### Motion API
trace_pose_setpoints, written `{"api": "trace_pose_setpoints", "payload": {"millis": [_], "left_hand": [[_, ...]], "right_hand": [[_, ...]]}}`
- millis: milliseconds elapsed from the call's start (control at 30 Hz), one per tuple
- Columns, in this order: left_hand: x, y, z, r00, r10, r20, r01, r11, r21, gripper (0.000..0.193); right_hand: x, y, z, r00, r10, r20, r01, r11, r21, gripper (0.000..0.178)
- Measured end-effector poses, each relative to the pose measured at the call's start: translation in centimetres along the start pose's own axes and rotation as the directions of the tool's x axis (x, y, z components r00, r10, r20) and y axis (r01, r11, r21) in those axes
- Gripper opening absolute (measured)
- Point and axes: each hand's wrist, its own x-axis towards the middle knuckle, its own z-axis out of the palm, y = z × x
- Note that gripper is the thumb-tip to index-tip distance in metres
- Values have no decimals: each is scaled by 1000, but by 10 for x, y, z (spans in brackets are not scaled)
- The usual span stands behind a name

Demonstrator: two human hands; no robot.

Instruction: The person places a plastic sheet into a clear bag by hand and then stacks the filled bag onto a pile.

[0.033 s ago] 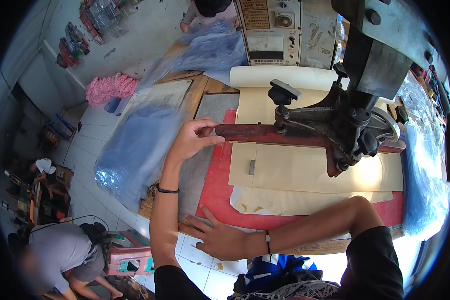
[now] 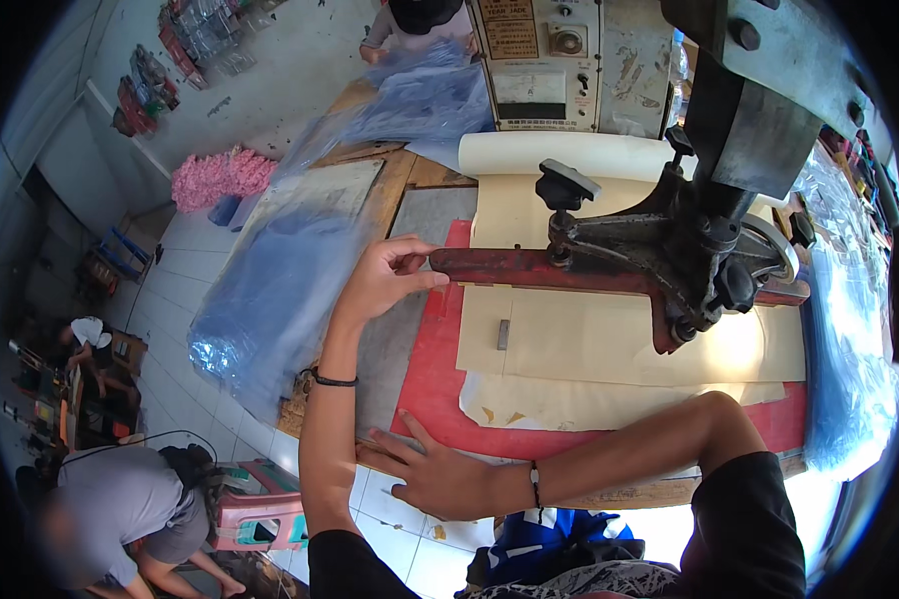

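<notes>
We hold left hand (image 2: 388, 280) half-curled, thumb and forefinger at end of red bar (image 2: 517, 268); cannot tell if gripping. Right hand (image 2: 442, 477) spread, empty, near red mat (image 2: 433, 359).

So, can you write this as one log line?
left hand: gripping end of red bar | right hand: open, near red mat

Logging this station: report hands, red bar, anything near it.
Left hand grips left end of red bar. Right hand spread, at near edge of table. Bar over tan sheets; small grey block lies on them.
</notes>
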Motion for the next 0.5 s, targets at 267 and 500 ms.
{"api": "trace_pose_setpoints", "payload": {"millis": [267,500], "left_hand": [[-2,-1,-2,1000,-8,3,8,1000,15,26],[0,-1,0,1000,11,-2,-11,1000,6,26]], "right_hand": [[2,-1,1,1000,-12,19,12,1000,6,19],[2,-1,3,1000,1,-8,-1,1000,-10,19]]}}
